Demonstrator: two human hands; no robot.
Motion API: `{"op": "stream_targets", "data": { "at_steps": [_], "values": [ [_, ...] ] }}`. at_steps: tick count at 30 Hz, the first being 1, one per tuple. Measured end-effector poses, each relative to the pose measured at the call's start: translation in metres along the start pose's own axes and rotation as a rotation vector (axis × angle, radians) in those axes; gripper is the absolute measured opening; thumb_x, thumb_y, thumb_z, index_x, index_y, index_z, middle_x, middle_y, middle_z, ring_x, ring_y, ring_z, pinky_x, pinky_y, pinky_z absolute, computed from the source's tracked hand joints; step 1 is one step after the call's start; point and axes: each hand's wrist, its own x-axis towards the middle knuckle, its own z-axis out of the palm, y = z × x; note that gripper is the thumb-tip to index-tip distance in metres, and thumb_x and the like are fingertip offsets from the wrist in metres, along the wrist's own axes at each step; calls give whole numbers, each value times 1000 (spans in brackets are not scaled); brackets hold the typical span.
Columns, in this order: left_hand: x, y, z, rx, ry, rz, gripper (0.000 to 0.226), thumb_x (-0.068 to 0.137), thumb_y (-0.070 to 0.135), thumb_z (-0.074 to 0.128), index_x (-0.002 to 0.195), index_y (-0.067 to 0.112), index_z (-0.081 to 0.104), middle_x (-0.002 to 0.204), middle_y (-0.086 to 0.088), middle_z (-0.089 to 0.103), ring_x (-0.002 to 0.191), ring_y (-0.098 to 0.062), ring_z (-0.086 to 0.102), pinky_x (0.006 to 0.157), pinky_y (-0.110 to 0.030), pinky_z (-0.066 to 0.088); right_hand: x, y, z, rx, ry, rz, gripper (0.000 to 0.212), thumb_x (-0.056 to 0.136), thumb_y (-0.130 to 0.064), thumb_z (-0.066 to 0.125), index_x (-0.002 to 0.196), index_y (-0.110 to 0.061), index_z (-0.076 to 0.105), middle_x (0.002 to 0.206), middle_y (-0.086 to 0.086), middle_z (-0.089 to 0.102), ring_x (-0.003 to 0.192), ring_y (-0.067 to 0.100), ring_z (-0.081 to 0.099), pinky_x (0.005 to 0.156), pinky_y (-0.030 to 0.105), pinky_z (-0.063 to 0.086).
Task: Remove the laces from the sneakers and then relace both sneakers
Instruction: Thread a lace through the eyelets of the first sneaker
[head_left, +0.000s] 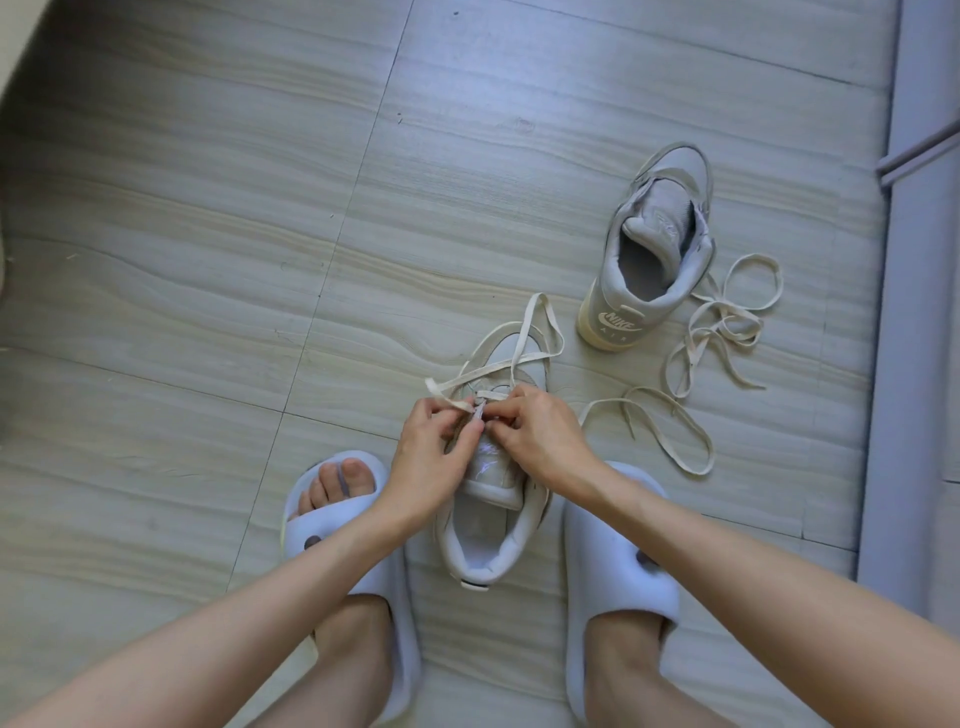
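Between slippered feet (621, 561) on the floor (208, 260): near sneaker (493, 551), left hand (431, 457) and right hand (540, 441) pinching its lace (524, 358) at low eyelets. Relacing barely begun, seemingly. Beyond: far sneaker (649, 249), stripped; loose lace (717, 322) just beside. Both relacings left.

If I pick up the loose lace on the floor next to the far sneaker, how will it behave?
The loose lace probably is floppy and light: it lies flat in slack loops. It may snag, since its strands cross in a tangle beside the far sneaker. It looks unlikely to roll.
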Motion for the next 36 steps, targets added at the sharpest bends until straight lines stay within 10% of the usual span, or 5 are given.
{"op": "stream_targets", "data": {
  "at_steps": [9,32,36],
  "values": [
    [2,3,-4,-36,65,-13,8,87,19,64,91,18,71,96,0,62,74,-3,56,72,-19,41,1,-6,-2,-26,9,48,22,89,-26,55,104,-29,71,96,2,59,98,25,56,74,31,39],
    [1,-2,-8,287,8,174,23,92,22,53,110,13,63,102,-1,51,92,-21,57,82,-38,47,2,-14,2,-68,26,114,17,90,-27,53,96,-17,66,105,5,56,102,29,55,73,30,33],
    [10,-1,-6,221,12,80,27,89,16,54,116,13,62,100,4,49,92,-17,57,84,-21,39,-4,-13,-10,-11,-23,72,14,91,-16,49,92,-11,61,96,5,53,96,26,53,77,30,36]
  ]
}}
